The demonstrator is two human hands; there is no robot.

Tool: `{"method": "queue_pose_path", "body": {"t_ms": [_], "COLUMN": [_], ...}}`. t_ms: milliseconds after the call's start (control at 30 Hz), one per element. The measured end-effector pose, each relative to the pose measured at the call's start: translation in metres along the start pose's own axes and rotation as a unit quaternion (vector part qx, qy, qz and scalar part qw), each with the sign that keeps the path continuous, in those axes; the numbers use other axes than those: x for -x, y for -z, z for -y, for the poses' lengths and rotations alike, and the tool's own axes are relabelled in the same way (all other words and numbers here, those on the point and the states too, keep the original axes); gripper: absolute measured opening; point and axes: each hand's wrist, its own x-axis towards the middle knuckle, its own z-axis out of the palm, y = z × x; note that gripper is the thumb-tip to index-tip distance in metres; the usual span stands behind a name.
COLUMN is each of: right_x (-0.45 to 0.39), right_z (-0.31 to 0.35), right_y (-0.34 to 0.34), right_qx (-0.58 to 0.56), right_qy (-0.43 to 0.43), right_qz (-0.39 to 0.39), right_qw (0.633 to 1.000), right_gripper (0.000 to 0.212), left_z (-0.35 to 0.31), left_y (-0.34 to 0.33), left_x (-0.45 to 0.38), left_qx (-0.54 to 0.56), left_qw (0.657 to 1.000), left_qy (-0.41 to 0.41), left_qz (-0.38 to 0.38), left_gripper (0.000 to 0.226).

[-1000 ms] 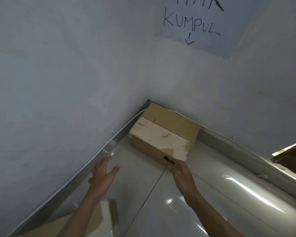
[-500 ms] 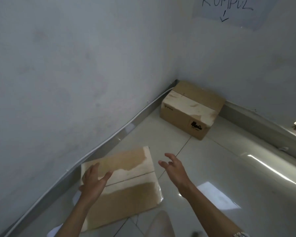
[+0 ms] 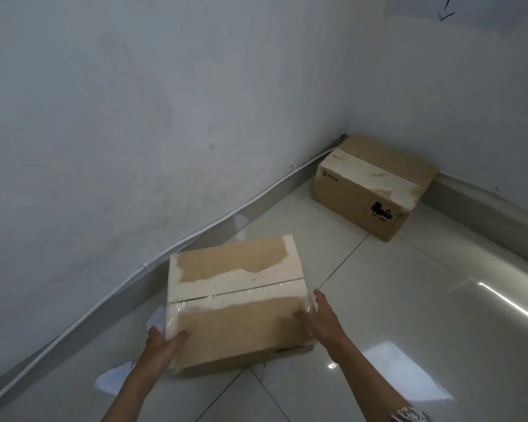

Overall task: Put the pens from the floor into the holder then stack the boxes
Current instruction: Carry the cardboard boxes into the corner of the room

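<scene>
A cardboard box (image 3: 238, 300) with torn whitish tape patches sits low over the tiled floor right in front of me. My left hand (image 3: 162, 345) grips its near left corner, thumb on the top face and fingers down the side. My right hand (image 3: 323, 321) presses straight fingers against its right side, thumb on the top edge. A second cardboard box (image 3: 369, 190) with a black label stands in the corner where the two walls meet, apart from the first. No pens or holder are in view.
White paper sheets (image 3: 113, 379) lie on the floor by and under the near box. A white cable (image 3: 195, 236) runs along the left wall's baseboard. Glossy tiles (image 3: 424, 315) stretch to the right. A paper sign (image 3: 470, 10) hangs on the far wall.
My view swung down and left from the corner box to the near box. Both hands, which hovered open above it, have come down onto its left corner and right side.
</scene>
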Motion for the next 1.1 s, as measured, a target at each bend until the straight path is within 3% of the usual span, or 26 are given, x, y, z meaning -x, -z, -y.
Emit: {"method": "queue_pose_path", "body": {"t_ms": [100,367,533,800,1100], "right_x": [-0.009,-0.021,-0.022,-0.007,0.015], "right_z": [-0.022,-0.039,-0.042,-0.026,0.031], "right_y": [-0.005,-0.007,0.008,0.059,0.145], "right_qx": [0.004,-0.053,-0.079,-0.133,-0.192], "right_qy": [-0.028,-0.023,-0.029,-0.050,-0.027], "right_qz": [0.008,0.005,-0.014,-0.026,-0.078], "right_qw": [1.000,0.998,0.996,0.990,0.978], "right_gripper": [0.069,0.050,0.044,0.031,0.035], "left_z": [0.012,0.004,-0.016,-0.075,-0.188], "left_y": [-0.009,-0.006,-0.009,-0.031,-0.065], "left_x": [-0.009,-0.014,-0.009,0.020,0.048], "left_qx": [0.012,0.033,0.018,0.084,0.070], "left_qw": [1.000,0.998,0.998,0.992,0.986], "left_qy": [-0.023,-0.047,-0.064,-0.077,-0.128], "left_qz": [0.014,0.015,0.000,0.061,0.086], "left_gripper": [0.092,0.046,0.041,0.027,0.024]}}
